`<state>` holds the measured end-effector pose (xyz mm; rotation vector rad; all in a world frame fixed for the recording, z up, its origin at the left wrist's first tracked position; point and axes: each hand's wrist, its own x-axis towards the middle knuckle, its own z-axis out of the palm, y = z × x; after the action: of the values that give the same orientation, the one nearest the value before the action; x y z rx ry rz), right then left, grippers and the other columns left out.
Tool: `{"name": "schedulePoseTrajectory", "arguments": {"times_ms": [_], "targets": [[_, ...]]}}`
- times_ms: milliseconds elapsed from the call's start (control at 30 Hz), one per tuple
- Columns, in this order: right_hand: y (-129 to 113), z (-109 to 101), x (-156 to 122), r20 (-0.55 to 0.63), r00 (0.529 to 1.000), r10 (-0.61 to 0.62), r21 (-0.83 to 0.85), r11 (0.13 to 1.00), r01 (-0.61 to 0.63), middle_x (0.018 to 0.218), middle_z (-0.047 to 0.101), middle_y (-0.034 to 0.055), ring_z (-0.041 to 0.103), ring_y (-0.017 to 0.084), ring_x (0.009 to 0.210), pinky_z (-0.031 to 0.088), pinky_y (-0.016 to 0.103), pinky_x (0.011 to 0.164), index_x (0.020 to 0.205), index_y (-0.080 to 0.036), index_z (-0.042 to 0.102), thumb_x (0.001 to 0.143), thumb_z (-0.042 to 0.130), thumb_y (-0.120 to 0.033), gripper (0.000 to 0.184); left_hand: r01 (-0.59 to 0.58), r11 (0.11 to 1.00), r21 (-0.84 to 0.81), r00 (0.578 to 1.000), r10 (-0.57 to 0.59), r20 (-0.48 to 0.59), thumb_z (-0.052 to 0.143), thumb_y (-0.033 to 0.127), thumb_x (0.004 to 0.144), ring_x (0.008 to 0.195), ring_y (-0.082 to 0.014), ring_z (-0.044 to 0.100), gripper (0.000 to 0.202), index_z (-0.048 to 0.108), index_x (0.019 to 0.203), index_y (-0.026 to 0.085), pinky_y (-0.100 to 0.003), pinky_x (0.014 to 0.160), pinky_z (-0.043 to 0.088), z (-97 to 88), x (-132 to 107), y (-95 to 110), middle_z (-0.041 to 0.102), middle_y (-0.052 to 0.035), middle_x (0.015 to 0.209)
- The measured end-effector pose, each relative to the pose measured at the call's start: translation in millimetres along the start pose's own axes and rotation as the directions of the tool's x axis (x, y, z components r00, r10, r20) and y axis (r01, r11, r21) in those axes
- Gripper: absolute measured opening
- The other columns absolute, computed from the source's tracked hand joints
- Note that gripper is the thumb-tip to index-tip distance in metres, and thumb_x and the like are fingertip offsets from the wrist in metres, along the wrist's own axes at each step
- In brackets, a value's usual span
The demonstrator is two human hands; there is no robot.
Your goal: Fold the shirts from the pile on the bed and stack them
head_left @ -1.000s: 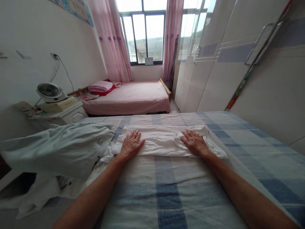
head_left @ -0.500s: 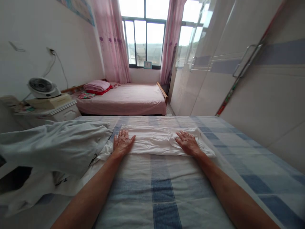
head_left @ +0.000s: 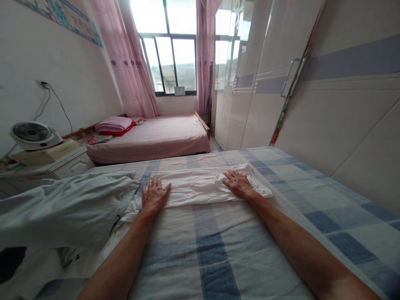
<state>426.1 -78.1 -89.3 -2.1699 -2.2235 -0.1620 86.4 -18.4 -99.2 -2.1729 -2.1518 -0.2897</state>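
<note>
A white garment [head_left: 193, 187], folded into a long flat strip with wrinkles, lies across the checked bedsheet [head_left: 175, 254]. Flat on its left end rests my left hand [head_left: 155, 193], fingers spread. My right hand [head_left: 238, 183] presses on the strip's right part, palm down with the fingers apart. Some bunched white cloth shows beside the right hand. Neither hand grips anything. To the left of my left hand, a pale grey-green garment [head_left: 68, 208] lies in a loose heap over other white cloth with black markings.
A small fan [head_left: 34, 134] stands on a box on the cabinet [head_left: 71, 164] at the left. Beyond the bed is a second bed with a pink sheet [head_left: 156, 135], below the window. A glossy wardrobe [head_left: 256, 96] lines the right side.
The view has tilted and turned slightly to the right, so the scene sits further left. Both hands stay spread on the white garment, with no clear movement over it.
</note>
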Motion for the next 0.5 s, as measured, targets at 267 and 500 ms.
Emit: {"name": "schedulePoseTrajectory", "arguments": {"times_ms": [267,500], "targets": [[0.9,-3.8,-3.4,-0.004,0.997,-0.073,-0.015,0.997,0.073,0.15,0.034,0.0054,0.026,0.025,0.138,0.021,0.052,0.108,0.128,-0.03,0.054,0.095,0.03,-0.04,0.042,-0.004,1.0,0.004,1.0,0.004,0.008,0.023,0.051,0.091,0.139,-0.0284,0.026,0.067,0.043,0.137,0.008,-0.048,0.112,0.02,-1.8,-1.3,0.3,0.035,-0.0157,0.148],[0.9,0.0,0.7,-0.062,0.998,-0.02,0.096,0.995,0.026,0.148,0.038,0.0076,0.029,0.023,0.137,0.022,0.047,0.11,0.135,-0.025,0.048,0.094,0.031,-0.043,0.048,-0.005,1.0,0.024,1.0,0.005,-0.007,0.027,0.05,0.092,0.138,-0.0283,0.028,0.064,0.045,0.136,0.008,-0.048,0.111,0.022,-2.5,-2.1,1.7,0.037,-0.0158,0.147]]}}
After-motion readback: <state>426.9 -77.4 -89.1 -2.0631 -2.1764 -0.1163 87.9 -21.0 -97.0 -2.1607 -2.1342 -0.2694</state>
